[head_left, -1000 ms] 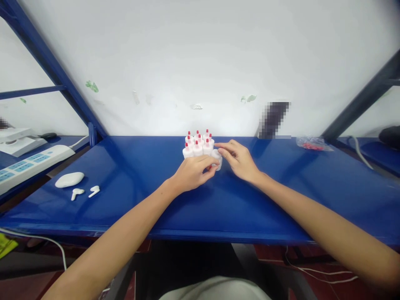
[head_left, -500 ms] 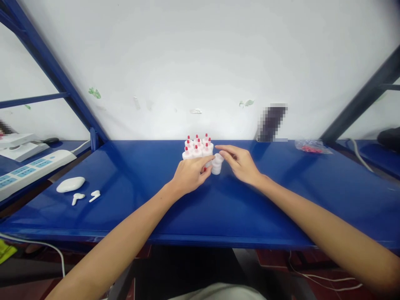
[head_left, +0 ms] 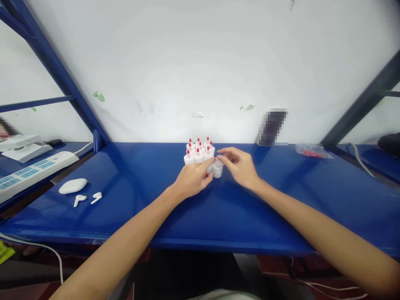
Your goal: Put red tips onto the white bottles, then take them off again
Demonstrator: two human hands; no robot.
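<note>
On the table [head_left: 218, 216], beside red-capped bottles [head_left: 198, 157], a white bottle [head_left: 218, 171] is now bared by a shift of the left hand [head_left: 193, 179].
Its top is overlapped by the right hand [head_left: 241, 167], so work seems centred there; whether either grip is closed cannot be told.

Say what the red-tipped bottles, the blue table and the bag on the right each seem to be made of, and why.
Red-tipped bottles: probably plastic, smooth; their bodies look milky white.
Blue table: perhaps painted metal, glossy; its surface shows soft reflections, but what lies beneath is hidden.
Bag: likely thin, clear plastic film; it looks crinkled, and red pieces show through.
</note>
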